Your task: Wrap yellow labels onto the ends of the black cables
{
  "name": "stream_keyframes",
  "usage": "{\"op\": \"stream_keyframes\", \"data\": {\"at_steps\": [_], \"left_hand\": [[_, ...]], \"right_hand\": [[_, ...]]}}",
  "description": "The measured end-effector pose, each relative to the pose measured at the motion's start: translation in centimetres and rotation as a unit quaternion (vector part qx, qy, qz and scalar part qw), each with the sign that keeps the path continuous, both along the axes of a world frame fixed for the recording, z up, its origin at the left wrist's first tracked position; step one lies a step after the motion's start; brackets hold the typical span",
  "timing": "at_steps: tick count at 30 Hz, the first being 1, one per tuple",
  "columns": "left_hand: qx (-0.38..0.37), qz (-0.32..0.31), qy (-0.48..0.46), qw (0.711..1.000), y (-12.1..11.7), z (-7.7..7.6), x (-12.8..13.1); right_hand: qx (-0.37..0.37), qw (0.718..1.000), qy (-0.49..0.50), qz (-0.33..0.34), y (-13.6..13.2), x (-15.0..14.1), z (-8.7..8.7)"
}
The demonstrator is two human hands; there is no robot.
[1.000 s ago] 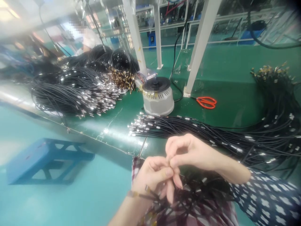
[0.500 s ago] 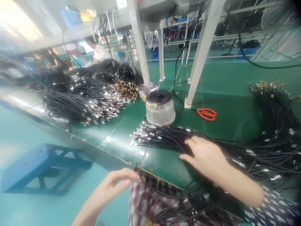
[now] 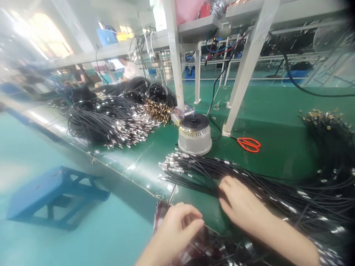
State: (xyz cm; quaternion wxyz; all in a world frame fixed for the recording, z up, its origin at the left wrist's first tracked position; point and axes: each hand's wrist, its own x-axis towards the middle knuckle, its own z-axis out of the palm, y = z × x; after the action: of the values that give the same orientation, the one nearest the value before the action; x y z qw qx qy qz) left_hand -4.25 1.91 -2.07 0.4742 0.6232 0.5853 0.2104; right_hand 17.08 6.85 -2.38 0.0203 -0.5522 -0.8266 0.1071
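R hand (image 3: 235, 197) on blk cables (image 3: 205, 166), L hand (image 3: 177, 227) nr edge of green counter (image 3: 194, 203), thumb & index curled close; can't tell if either grip's shut.

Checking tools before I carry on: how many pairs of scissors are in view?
1: the orange-handled scissors, on the green surface, right of the white round device. Others could be hidden under the black cables.
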Motion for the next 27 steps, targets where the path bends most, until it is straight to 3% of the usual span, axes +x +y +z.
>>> {"op": "stream_keyframes", "data": {"at_steps": [3,8,12,17,20,22,24,27], "left_hand": [[0.01,-0.003,0.003,1.0,-0.3,-0.4,0.4],[0.029,0.003,-0.014,0.999,-0.5,-0.8,0.5],[0.048,0.003,-0.039,0.998,-0.7,-0.8,0.3],[0.084,-0.01,-0.109,0.99,-0.8,-0.7,0.0],[0.092,0.006,-0.123,0.988,-0.8,-1.0,0.2],[0.054,0.038,-0.177,0.982,-0.5,-1.3,0.6],[0.007,0.071,-0.311,0.948,0.0,-1.3,1.4],[-0.019,0.108,-0.525,0.844,1.1,-0.4,2.9]], "right_hand": [[-0.014,1.0,0.009,0.017,-0.5,-0.1,0.0],[-0.059,0.997,0.023,0.045,-0.4,0.1,1.4],[-0.106,0.988,0.104,0.047,-0.1,0.9,1.9],[-0.19,0.935,0.292,0.059,-0.1,2.4,1.1],[-0.205,0.902,0.379,-0.016,-0.8,3.0,0.6],[-0.211,0.879,0.421,-0.069,-1.5,3.2,0.4],[-0.213,0.865,0.445,-0.088,-1.9,3.3,0.3],[-0.208,0.875,0.432,-0.059,-1.8,3.2,0.4]]}}
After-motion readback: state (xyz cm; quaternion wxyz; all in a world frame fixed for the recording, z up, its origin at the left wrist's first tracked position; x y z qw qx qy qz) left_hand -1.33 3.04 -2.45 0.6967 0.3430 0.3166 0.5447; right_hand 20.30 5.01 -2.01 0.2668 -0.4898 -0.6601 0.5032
